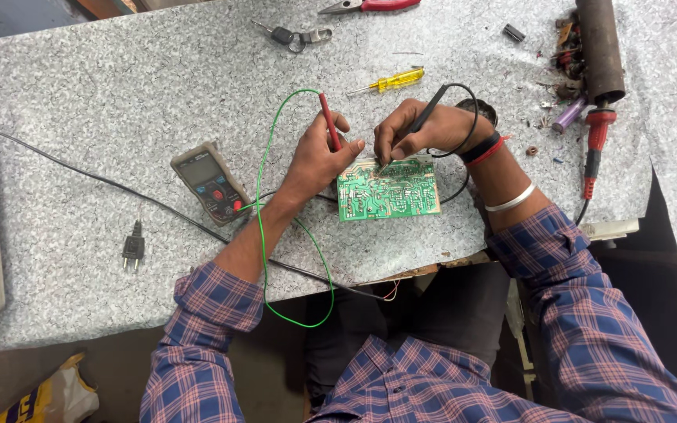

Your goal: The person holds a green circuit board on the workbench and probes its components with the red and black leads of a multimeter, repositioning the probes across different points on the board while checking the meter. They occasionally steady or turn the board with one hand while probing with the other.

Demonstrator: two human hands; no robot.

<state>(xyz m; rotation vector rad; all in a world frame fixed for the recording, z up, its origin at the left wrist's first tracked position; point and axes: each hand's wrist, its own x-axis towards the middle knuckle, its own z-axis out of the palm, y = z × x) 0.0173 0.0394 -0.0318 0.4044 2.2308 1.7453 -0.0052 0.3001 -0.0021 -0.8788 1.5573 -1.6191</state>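
Probes meet the green circuit board [389,189] (left hand [316,157] pinching the red probe [330,121], right hand [417,129] gripping the black probe [426,112]), so tips should press steadily on separate solder points.

This is an electronics repair workshop. A grey speckled workbench [119,102] fills the frame, its near edge chipped at the centre. At left of centre lies a handheld multimeter [211,182]; a bare green circuit board [388,190] sits mid-frame. Red-handled pliers [370,5] and a yellow screwdriver [388,81] lie near the top, and loose components and scraps [562,55] litter the upper right.
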